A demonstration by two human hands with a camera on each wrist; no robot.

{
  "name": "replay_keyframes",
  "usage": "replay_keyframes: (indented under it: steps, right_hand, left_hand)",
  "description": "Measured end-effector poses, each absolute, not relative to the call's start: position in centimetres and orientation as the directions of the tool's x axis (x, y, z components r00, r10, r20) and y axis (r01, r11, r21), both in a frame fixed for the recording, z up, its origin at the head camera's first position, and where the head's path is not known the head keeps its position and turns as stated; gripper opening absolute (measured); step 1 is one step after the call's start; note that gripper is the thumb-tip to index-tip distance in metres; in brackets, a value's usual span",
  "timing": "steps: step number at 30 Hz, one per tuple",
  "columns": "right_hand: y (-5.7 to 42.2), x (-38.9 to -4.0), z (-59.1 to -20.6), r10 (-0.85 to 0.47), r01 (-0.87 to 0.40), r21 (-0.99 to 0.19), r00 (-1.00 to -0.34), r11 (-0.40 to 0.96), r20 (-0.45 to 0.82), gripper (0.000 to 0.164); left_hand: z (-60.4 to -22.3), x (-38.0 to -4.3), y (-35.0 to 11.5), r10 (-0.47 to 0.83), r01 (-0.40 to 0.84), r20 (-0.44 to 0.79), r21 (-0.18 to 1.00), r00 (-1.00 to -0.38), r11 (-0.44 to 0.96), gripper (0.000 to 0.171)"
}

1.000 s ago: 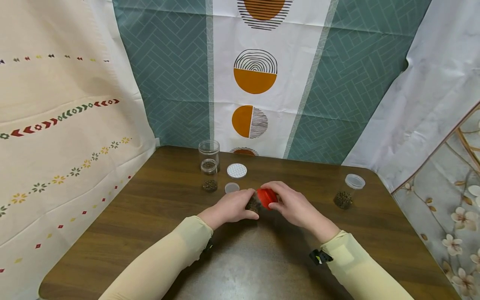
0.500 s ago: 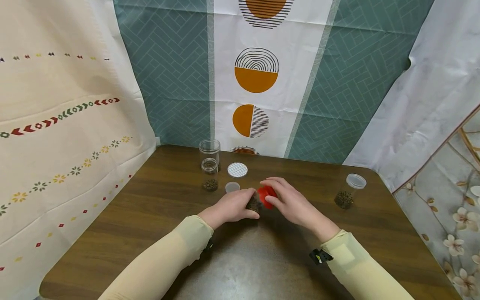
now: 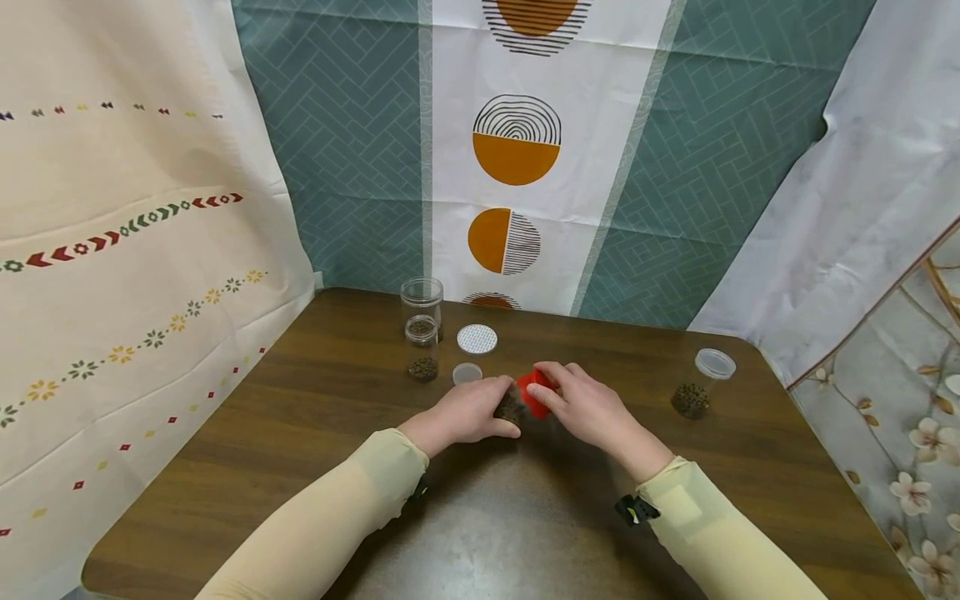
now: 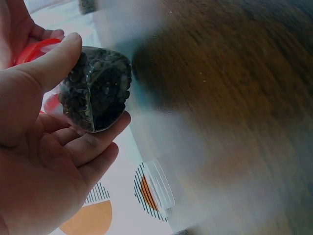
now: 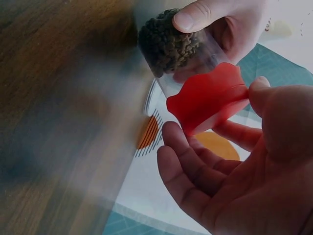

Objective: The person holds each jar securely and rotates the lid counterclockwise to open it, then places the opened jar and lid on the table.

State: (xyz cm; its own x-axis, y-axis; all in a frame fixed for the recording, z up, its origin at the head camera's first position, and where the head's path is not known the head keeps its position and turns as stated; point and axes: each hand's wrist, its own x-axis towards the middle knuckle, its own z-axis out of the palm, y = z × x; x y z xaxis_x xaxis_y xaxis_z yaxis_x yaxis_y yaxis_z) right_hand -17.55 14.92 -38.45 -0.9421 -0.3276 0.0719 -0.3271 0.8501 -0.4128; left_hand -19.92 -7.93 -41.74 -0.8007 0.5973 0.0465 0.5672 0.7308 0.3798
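A clear jar [image 5: 166, 46] with dark brown pellets is held tilted in my left hand [image 3: 476, 412], its thumb on one side and fingers on the other. The left wrist view shows the pellets [image 4: 100, 88] through the jar's base. A red lid [image 5: 210, 100] with a wavy edge sits over the jar's mouth. My right hand [image 3: 592, 408] holds this lid, thumb on one side and fingertips along the other. Whether the lid is tight on the jar I cannot tell.
Two clear jars, a small one [image 3: 422, 367] with pellets and a larger one [image 3: 422, 289] behind, stand back left. A white textured disc [image 3: 477, 339] and small translucent lid [image 3: 467, 372] lie beside them. Another capped pellet jar [image 3: 690, 398] stands at the right.
My right thumb and fingers have shifted their hold around the red lid. My left hand keeps the jar in nearly the same place. The head view has shifted slightly.
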Motion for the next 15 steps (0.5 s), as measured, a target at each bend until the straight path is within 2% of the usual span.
replay_keyframes:
  steps: [15]
  right_hand:
    - [15.23,-17.48,-38.41,-0.378,-0.382,-0.426,-0.921,0.82,0.097,0.056]
  left_hand:
    - [-41.66,-19.88,-7.87,0.598,0.571,0.051,0.374,-0.799,0.731,0.063]
